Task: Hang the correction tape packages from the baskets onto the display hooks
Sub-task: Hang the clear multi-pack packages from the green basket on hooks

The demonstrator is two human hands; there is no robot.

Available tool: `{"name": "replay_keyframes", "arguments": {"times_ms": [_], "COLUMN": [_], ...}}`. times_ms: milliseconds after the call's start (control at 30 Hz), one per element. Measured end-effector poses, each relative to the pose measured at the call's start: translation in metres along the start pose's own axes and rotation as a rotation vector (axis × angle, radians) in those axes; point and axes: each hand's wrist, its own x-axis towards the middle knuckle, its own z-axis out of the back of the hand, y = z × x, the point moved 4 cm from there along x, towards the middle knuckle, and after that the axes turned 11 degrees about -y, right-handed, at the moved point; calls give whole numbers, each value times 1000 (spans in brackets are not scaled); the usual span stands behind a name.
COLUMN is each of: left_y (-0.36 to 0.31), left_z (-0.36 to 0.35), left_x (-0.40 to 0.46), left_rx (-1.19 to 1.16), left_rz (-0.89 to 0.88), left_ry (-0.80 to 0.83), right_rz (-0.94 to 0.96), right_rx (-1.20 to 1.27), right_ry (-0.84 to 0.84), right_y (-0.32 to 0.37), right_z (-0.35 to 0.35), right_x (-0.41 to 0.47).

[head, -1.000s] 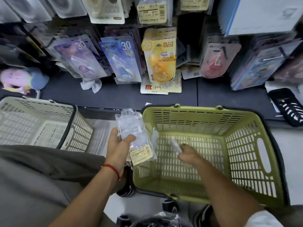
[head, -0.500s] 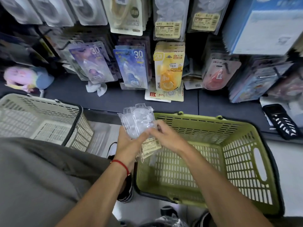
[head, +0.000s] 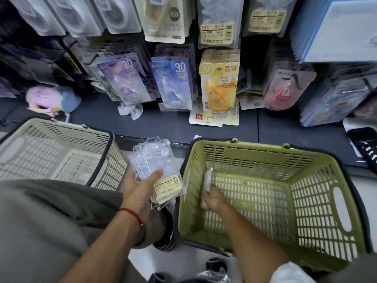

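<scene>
My left hand [head: 140, 190] holds a stack of clear correction tape packages [head: 157, 170] with yellow labels, between the two baskets, thumb across the front. My right hand [head: 213, 198] reaches down inside the green basket [head: 306, 160] near its left wall and grips one more clear package [head: 208, 179], which stands on edge. A beige basket [head: 61, 160] sits to the left. Hooks above carry rows of hanging packages, among them clear ones with yellow labels [head: 217, 21].
The dark shelf [head: 163, 127] holds a crumpled tissue [head: 131, 111], a pink and blue plush toy [head: 53, 100], loose yellow cards [head: 214, 119] and a black object [head: 365, 144] at the right. My grey-clad knee [head: 40, 221] fills the lower left. Shoes [head: 165, 231] stand beside the green basket.
My right hand left the stack in my left hand and dropped back into the green basket, where it now grips another package. The left hand lowered the stack slightly.
</scene>
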Motion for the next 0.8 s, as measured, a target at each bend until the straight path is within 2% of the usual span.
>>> {"name": "replay_keyframes", "arguments": {"times_ms": [100,200,300,400,500,733,800], "left_y": [1,4,5,1,-18,-126,-163], "left_z": [-4,-13,-28,-47,-70,-118,-130], "left_x": [0,-1,-9,-23,-43,-73,-76], "left_rx": [15,19,4,-65,-118,-194,-174], "left_rz": [13,3,0,70,75,-95,-208], "left_ry": [16,35,132,284,451,644,691], "right_rz": [-73,-155,-99,38,208,633,712], "right_rx": [122,362,543,681,665,573,572], "right_ry": [-39,93,146,51,-58,-336,-431], "right_y": [-12,-20,-6,34,88,212,244], "right_z": [29,62,94,134,181,278,296], "right_x": [2,-12,-31,-48,-76,-151,-165]}}
